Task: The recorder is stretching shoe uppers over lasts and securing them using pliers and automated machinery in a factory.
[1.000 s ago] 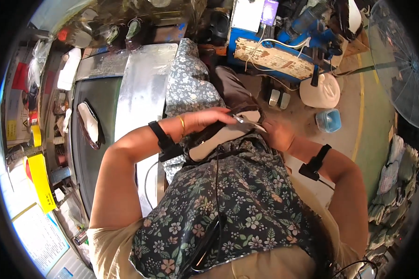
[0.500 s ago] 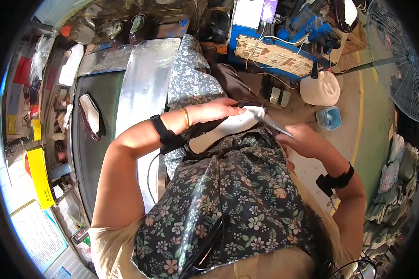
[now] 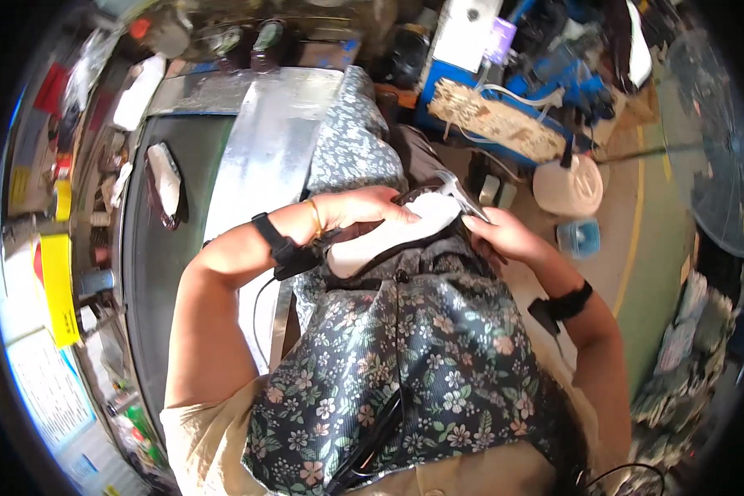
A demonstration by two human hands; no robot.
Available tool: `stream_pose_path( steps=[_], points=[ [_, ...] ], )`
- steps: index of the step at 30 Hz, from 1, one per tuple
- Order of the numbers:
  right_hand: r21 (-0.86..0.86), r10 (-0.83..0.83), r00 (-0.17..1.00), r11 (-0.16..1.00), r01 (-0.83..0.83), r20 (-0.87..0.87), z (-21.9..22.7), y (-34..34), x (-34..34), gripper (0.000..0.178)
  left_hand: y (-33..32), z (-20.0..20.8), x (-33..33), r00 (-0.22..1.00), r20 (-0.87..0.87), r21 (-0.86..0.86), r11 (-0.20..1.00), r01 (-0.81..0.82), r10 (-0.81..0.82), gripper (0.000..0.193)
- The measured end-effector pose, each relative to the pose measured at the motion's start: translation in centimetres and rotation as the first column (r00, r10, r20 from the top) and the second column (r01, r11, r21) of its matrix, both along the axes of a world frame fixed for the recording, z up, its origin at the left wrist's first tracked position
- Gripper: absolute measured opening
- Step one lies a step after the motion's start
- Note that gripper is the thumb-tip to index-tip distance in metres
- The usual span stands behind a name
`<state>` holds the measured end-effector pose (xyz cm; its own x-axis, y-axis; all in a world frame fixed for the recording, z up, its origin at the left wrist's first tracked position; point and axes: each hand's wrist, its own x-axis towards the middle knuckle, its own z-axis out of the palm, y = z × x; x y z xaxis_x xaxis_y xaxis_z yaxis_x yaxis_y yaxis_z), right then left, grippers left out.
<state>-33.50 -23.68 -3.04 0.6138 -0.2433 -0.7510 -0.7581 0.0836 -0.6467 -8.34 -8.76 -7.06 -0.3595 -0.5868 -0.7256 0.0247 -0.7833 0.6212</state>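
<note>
A dark shoe upper on a last, its white sole side (image 3: 393, 236) facing up, lies across my lap on the floral apron (image 3: 422, 355). My left hand (image 3: 372, 208) grips its far side, thumb on the white surface and fingers hidden behind the edge. My right hand (image 3: 504, 236) is closed round the handles of metal pincers (image 3: 465, 198). Their head sits at the right end of the shoe, against the dark edge. Whether the jaws pinch the material is too blurred to tell.
Left stands a dark belt (image 3: 194, 273) with another dark shoe (image 3: 165, 186) on it, beside a shiny metal surface (image 3: 269, 124). Far right are a blue machine (image 3: 504, 124), a whitish jug (image 3: 569, 186), a blue tub (image 3: 579, 238) and a fan (image 3: 707, 140). Stacked pieces (image 3: 678, 355) lie at the right.
The pincers have swung from pointing left to a more upright slant at the shoe's end, and my right hand has moved up and left. My left hand keeps its hold. The view has shifted slightly.
</note>
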Motion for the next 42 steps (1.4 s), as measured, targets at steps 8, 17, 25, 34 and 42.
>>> stream_pose_path(
  steps=[8,17,25,34,42],
  points=[
    [-0.259,0.167,0.774,0.966,-0.005,0.61,-1.7,-0.2,12.7,0.02,10.0,9.1,8.3,0.061,0.982,-0.186,0.978,0.097,0.181,0.079],
    [-0.906,0.524,0.832,0.419,-0.066,0.181,-7.6,8.1,33.5,0.037,11.7,-1.0,-2.5,-0.241,0.965,0.186,0.915,0.357,-0.102,0.047],
    [-0.878,0.678,0.619,0.477,0.038,0.396,-2.0,-1.9,19.0,0.036,14.3,-0.8,-2.1,0.139,0.806,-0.59,0.758,0.279,0.576,0.042],
    [-0.942,-0.349,0.902,-0.302,0.15,0.255,15.7,-28.8,4.4,0.083,8.6,3.0,-2.0,0.353,0.706,-0.666,0.745,0.036,0.614,0.032],
    [-0.669,0.156,0.733,-0.316,0.673,0.662,10.4,-22.7,3.3,0.073,3.7,5.2,-3.8,0.726,0.318,-0.849,0.524,-0.069,0.61,0.035]
  ],
)
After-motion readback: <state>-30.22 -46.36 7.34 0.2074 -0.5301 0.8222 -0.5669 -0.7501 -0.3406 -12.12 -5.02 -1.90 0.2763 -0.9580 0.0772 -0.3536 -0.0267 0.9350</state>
